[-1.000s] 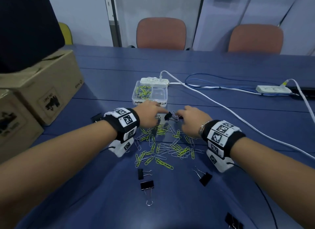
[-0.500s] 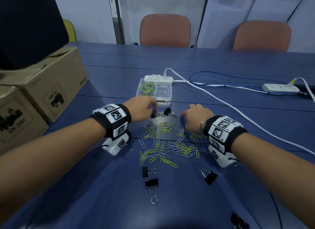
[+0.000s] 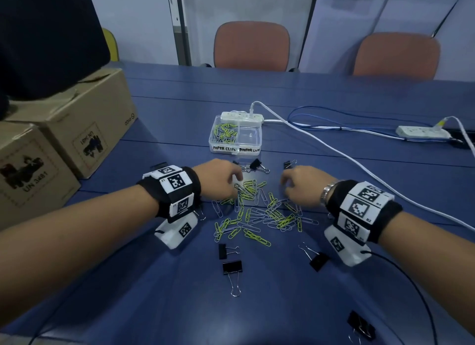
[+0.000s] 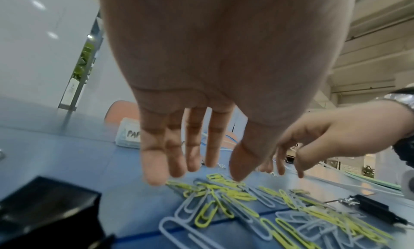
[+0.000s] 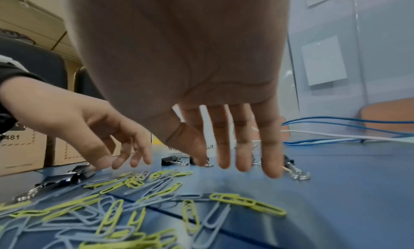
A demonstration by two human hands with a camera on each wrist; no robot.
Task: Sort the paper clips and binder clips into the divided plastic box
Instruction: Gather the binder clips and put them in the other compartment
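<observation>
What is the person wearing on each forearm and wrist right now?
Both forearms are bare. The left wrist and right wrist each carry a black band with white square-code tags and a white camera block with a thin black cable. The right also wears a metal watch.

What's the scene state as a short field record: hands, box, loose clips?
left hand: open, fingers straight, over the paper clip pile, holding nothing
right hand: open, fingers spread, over the pile's right edge, holding nothing
divided plastic box: left compartment holds paper clips, right looks empty
binder clips: all loose on the table, none seen in the box
</observation>
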